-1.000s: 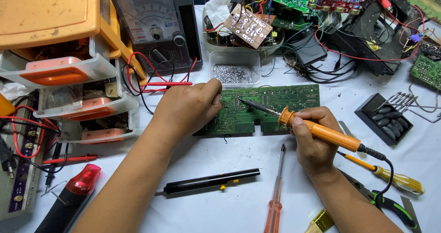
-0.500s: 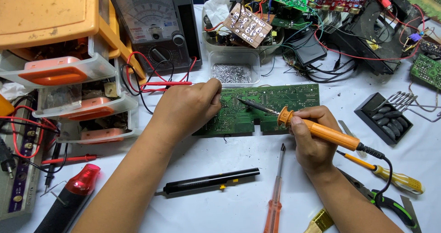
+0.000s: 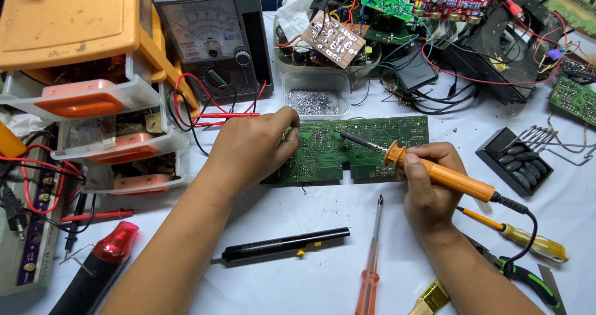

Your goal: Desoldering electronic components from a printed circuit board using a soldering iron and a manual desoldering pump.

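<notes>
Head view: two hands work on a green board (image 3: 347,150) on the white table (image 3: 298,271).

Right hand (image 3: 431,188) grips an orange soldering iron (image 3: 434,172), tip on the board. Left hand (image 3: 251,147) presses the board's left end, fingers curled. A clear tub of silver bits (image 3: 315,101) sits just behind the board.

Green circuit board (image 3: 347,148) with pale tracing, orange-handled soldering iron (image 3: 434,172), white counter (image 3: 292,216), black pump (image 3: 279,245), red-handled screwdriver (image 3: 370,265), grey meter (image 3: 208,32) with red leads
</notes>
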